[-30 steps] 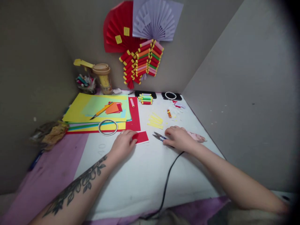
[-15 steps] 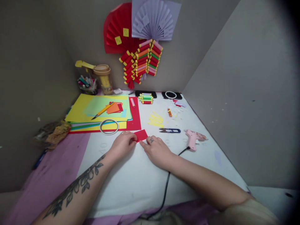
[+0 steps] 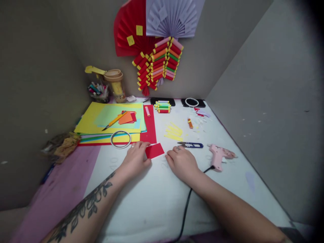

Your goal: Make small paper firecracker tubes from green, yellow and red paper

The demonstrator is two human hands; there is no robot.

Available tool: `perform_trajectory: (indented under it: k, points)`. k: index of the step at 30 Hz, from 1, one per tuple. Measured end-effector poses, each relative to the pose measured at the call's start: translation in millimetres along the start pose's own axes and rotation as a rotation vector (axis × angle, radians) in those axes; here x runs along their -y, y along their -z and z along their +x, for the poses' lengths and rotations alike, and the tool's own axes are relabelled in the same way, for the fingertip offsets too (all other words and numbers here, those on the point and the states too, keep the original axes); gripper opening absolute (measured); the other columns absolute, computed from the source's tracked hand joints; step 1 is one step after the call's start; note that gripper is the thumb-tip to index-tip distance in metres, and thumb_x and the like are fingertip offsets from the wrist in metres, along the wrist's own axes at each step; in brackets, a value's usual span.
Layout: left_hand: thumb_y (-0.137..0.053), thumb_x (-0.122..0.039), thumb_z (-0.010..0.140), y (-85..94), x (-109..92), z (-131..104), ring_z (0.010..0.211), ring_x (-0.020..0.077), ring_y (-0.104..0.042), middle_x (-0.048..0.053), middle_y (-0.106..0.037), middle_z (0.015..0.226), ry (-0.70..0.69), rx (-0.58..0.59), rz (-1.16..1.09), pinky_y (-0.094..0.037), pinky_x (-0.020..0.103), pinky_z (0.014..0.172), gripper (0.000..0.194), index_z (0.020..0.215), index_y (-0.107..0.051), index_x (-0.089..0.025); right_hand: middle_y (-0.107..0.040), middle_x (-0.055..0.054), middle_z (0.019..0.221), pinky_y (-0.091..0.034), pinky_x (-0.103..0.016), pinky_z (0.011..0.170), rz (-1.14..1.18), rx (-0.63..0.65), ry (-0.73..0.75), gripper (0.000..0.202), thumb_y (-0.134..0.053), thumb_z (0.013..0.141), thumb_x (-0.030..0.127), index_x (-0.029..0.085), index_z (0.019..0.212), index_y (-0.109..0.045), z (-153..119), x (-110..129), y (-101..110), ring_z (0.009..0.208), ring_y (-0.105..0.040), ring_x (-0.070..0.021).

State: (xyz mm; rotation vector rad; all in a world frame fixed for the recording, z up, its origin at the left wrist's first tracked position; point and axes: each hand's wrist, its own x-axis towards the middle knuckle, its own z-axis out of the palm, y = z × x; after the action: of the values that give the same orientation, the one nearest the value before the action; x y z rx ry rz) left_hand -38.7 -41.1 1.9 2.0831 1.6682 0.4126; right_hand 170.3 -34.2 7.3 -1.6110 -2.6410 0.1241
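Note:
A small red paper rectangle (image 3: 155,151) lies on the white mat, its left edge under the fingers of my left hand (image 3: 136,158). The thumb of that hand is at the paper's lower left corner. Just beyond the paper's right end, my right hand (image 3: 182,162) rests on the mat with its fingers curled in. A small gap separates it from the paper. Whether anything is inside those fingers is hidden. Blue thread snips (image 3: 190,145) lie close beyond the right hand. To its right is a pink glue gun (image 3: 219,157), whose black cord (image 3: 186,206) runs under my right forearm.
Coloured paper sheets (image 3: 86,123) carry a yellow craft knife (image 3: 114,120) and small paper pieces. A tape ring (image 3: 120,131) overlaps their front edge. Yellow strips (image 3: 173,131), rolled paper tubes (image 3: 163,106) and phones (image 3: 162,101) lie farther back. Paper fans (image 3: 136,30) hang on the wall.
My right hand has drawn away from the red paper to the right, and its fingers have curled. My left hand stays at the paper's left end. The view has shifted slightly.

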Motion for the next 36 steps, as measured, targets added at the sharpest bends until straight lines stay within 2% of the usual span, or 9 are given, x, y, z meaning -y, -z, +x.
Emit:
perform_trajectory:
  k: [5,9,11,13,15,17,22,27,36]
  points:
    - [-0.056,-0.012,0.065,-4.6,0.8,-0.8,0.109,0.0243,-0.05,0.009,-0.052,0.115,-0.079,-0.009,-0.193,-0.044,0.035,0.091,0.056,0.121,-0.048,-0.02,-0.062,-0.01,0.104,-0.044,-0.032,0.073,0.437,-0.08,-0.116,0.035,-0.054,0.082,0.032,0.019,0.114,-0.056,2.9,-3.7,-11.8,0.092,-0.058,-0.0228]
    - [-0.053,-0.011,0.068,-12.0,-3.6,-2.3,0.087,0.0164,-0.057,0.008,-0.051,0.113,-0.047,-0.036,-0.451,-0.048,0.027,0.07,0.061,0.127,-0.041,-0.021,-0.063,0.002,0.076,-0.044,-0.028,0.062,0.96,-0.105,-0.201,0.033,-0.056,0.077,0.024,0.023,0.109,-0.052,4.1,-4.3,-19.8,0.064,-0.057,-0.0149]
    - [-0.056,-0.018,0.072,-12.9,-6.1,-1.7,0.072,0.0133,-0.056,0.005,-0.057,0.096,0.039,-0.041,-0.555,-0.045,0.025,0.062,0.046,0.117,-0.047,-0.017,-0.058,0.005,0.067,-0.041,-0.026,0.058,1.151,-0.174,-0.228,0.027,-0.056,0.078,0.025,0.024,0.104,-0.051,5.0,-4.6,-19.4,0.059,-0.054,-0.0136]
    - [-0.055,-0.028,0.076,-10.4,-8.5,-0.6,0.061,0.0115,-0.051,-0.001,-0.055,0.073,0.103,0.012,-0.611,-0.041,0.023,0.056,0.019,0.091,-0.054,-0.015,-0.055,0.006,0.065,-0.039,-0.025,0.056,1.264,-0.254,-0.238,0.026,-0.058,0.077,0.028,0.024,0.102,-0.049,6.3,-4.6,-17.0,0.057,-0.051,-0.0127]
    - [-0.052,-0.035,0.079,-6.2,-10.9,0.4,0.054,0.0103,-0.044,-0.004,-0.048,0.059,0.128,0.082,-0.613,-0.035,0.022,0.052,0.021,0.07,-0.049,-0.017,-0.053,0.007,0.063,-0.037,-0.024,0.055,1.335,-0.299,-0.246,0.026,-0.06,0.077,0.029,0.024,0.1,-0.048,8.1,-3.8,-14.7,0.055,-0.049,-0.012]
    - [-0.05,-0.039,0.08,-2.6,-13.3,0.8,0.054,0.0101,-0.04,-0.004,-0.045,0.057,0.128,0.081,-0.589,-0.031,0.021,0.05,0.027,0.064,-0.045,-0.018,-0.053,0.007,0.064,-0.038,-0.025,0.056,1.415,-0.311,-0.252,0.029,-0.062,0.076,0.031,0.024,0.1,-0.047,9.8,-2.2,-13.7,0.056,-0.05,-0.012]
    - [-0.046,-0.041,0.082,-0.6,-18.4,-0.2,0.058,0.0115,-0.042,-0.003,-0.046,0.061,0.123,-0.01,-0.611,-0.032,0.022,0.052,0.027,0.067,-0.047,-0.018,-0.056,0.006,0.066,-0.039,-0.024,0.052,1.587,-0.251,-0.266,0.041,-0.068,0.07,0.037,0.025,0.102,-0.045,11.6,2.8,-14.7,0.055,-0.053,-0.0125]
    - [-0.053,-0.04,0.077,-3.0,-20.1,-1.9,0.056,0.01,-0.041,-0.003,-0.046,0.059,0.133,0.084,-0.649,-0.031,0.02,0.05,0.027,0.066,-0.049,-0.016,-0.051,0.009,0.058,-0.031,-0.022,0.042,1.577,-0.267,-0.34,0.036,-0.067,0.07,0.036,0.026,0.098,-0.046,11.5,2.9,-12.8,0.044,-0.045,-0.0104]
    - [-0.053,-0.029,0.073,-0.5,-23.8,-4.8,0.05,0.0073,-0.038,-0.004,-0.046,0.055,0.131,0.229,-0.838,-0.028,0.019,0.047,0.017,0.063,-0.05,-0.015,-0.052,0.009,0.058,-0.029,-0.022,0.042,1.61,-0.278,-0.338,0.037,-0.068,0.069,0.033,0.026,0.097,-0.045,13.0,3.7,-12.4,0.043,-0.043,-0.0099]
